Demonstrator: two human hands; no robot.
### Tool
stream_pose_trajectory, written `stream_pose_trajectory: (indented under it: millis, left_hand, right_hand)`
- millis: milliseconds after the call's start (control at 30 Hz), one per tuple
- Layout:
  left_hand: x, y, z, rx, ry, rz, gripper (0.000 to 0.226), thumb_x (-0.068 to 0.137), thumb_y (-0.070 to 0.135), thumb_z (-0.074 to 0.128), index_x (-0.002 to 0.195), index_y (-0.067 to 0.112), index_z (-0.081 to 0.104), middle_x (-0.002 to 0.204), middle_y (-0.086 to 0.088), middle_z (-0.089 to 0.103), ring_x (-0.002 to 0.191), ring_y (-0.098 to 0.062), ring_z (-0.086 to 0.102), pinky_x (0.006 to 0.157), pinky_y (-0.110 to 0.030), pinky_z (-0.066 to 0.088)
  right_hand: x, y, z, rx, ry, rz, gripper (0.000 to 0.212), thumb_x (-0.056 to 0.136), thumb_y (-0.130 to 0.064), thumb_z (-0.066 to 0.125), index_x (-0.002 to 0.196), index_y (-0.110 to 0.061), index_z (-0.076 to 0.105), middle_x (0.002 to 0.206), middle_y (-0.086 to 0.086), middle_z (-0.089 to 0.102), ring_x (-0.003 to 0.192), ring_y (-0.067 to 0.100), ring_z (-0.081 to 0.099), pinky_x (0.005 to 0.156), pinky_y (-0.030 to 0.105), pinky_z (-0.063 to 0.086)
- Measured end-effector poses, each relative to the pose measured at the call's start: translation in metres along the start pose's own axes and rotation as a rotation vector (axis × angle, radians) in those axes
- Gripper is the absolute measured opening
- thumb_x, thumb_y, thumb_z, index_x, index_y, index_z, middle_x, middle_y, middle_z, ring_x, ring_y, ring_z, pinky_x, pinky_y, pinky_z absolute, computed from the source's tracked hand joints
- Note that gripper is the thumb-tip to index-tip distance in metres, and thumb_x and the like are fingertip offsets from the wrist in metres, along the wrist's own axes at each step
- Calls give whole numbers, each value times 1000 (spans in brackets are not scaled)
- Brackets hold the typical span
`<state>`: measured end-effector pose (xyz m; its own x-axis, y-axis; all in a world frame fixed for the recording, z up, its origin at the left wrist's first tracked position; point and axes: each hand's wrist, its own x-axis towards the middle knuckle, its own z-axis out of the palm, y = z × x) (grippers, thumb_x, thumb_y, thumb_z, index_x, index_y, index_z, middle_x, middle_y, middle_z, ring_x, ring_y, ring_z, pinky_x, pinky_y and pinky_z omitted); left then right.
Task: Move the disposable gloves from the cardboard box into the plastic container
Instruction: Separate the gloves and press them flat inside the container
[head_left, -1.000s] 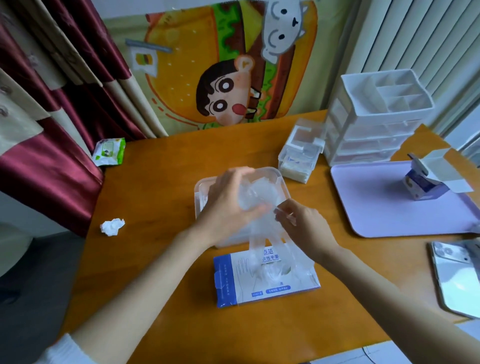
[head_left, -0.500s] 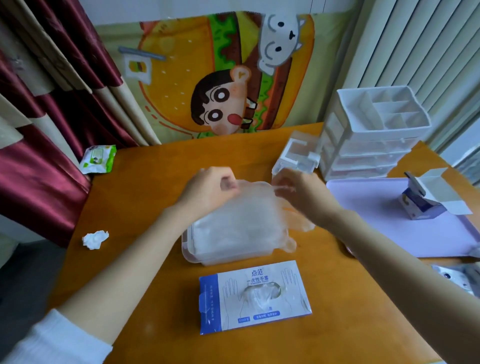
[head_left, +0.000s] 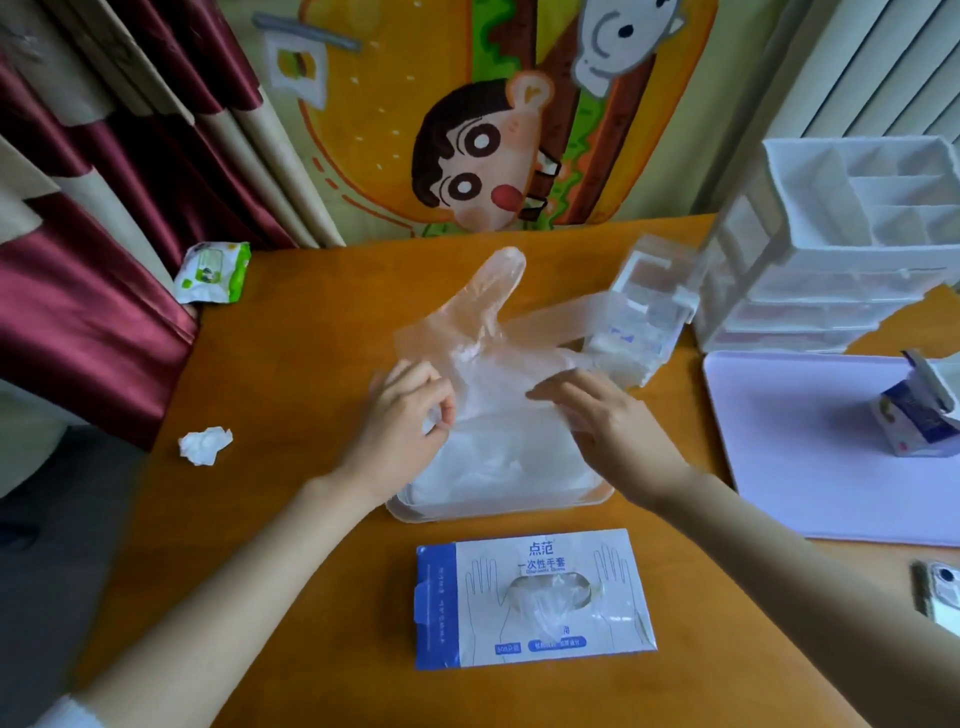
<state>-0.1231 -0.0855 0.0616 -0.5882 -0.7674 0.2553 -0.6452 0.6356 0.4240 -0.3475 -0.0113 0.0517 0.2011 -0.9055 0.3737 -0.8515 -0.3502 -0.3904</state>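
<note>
My left hand pinches and my right hand presses a thin clear disposable glove over the clear rectangular plastic container, already holding several, while the near blue-and-white cardboard box shows more gloves, so task partway.

Soft, even daylight fills the scene, brightest at the white vertical blinds in the upper right. Shadows on the orange wooden table are faint. Wide-angle distortion bends the edges, and slight blur softens everything.
</note>
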Motion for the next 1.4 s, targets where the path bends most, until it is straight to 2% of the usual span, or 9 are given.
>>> stream_pose_trajectory:
  millis: [100,200,333,467,667,833,1033,1267,1400]
  left_hand:
    - [-14,-14,14,77,-152,-18,30,78,-2,69,72,21,50,84,10,46,94,-17,47,84,-25,25]
    - [-18,-19,18,160,-296,2,13,93,9,54,91,20,60,97,9,48,104,-12,44,89,-17,22]
    - [-18,-21,26,199,-511,-56,23,97,9,47,110,23,59,113,7,56,113,-13,46,93,-21,32]
    - [-14,-21,23,218,-749,-115,38,96,4,48,126,26,56,126,3,57,120,-15,47,97,-27,42]
    - [11,-8,28,161,-433,-136,33,96,5,44,125,20,48,130,1,48,113,-15,50,81,-23,38]
    - [12,-10,75,376,-810,-235,79,95,35,55,152,16,6,158,-18,2,144,-41,11,115,-46,19]
    - [10,-27,98,483,-903,-261,90,93,26,59,153,23,-8,158,-16,-17,145,-40,0,116,-49,14]
    - [9,-23,83,481,-650,-172,75,93,13,57,152,15,11,152,-18,23,136,-34,30,110,-39,31]
    - [16,-24,84,400,-590,-347,64,95,16,55,147,10,17,134,-18,46,109,-30,57,79,-33,49]
  right_hand:
    - [-4,10,26,-35,-214,19,54,72,20,60,110,-17,68,116,4,62,102,23,63,70,33,55]
    - [0,13,41,-68,-407,107,48,87,5,55,124,-26,60,134,-3,49,115,17,55,95,44,46]
    - [9,12,47,106,-725,283,41,93,-18,58,132,-24,51,140,-4,43,116,13,51,101,25,40]
    - [25,7,37,293,-977,416,47,88,-44,59,130,-24,51,129,-7,55,109,9,56,98,26,44]
    - [42,-4,47,141,-411,273,30,92,-25,59,122,-20,58,119,-4,62,100,12,59,86,27,49]
    - [30,12,81,-234,-816,134,77,88,-41,61,150,-23,18,153,5,23,135,24,31,107,36,33]
    - [26,29,95,-431,-904,173,90,85,-49,61,151,-22,7,157,7,12,141,28,18,114,42,20]
    - [26,15,74,-225,-591,165,58,92,-36,57,143,-22,34,142,2,36,125,20,40,99,30,38]
    - [18,18,74,-227,-720,291,66,89,-41,59,144,-17,30,137,5,44,115,23,54,93,31,45]
